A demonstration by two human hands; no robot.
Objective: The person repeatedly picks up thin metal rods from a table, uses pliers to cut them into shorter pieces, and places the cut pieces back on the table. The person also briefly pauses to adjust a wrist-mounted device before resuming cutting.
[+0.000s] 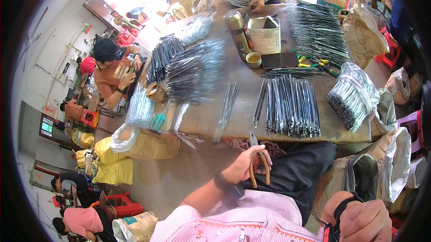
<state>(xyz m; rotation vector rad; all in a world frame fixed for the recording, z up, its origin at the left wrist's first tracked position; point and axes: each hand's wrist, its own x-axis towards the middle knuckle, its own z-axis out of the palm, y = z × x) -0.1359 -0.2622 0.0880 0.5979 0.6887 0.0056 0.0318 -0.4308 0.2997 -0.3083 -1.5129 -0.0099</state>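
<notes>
My left hand (244, 165) is closed round a pair of pliers (253, 139) with orange-brown handles, held above my lap with the jaws pointing up at the table's near edge. At the lower right my right hand (366, 222) is raised close to the camera, its fingers curled into a fist; anything inside it is hidden. Beyond the pliers, thin dark metal rods (292, 107) lie side by side on the table (242, 121). To their left is a smaller group of rods (226, 109).
Bigger rod piles (195, 67) (316, 31) and a plastic-wrapped rod bundle (352, 96) share the table with a flask (238, 33), a cup (253, 60) and a dark tablet-like slab (279, 61). Teal scissors (159, 122) lie left. Co-workers (114, 69) sit around; sacks (150, 143) stand beside the table.
</notes>
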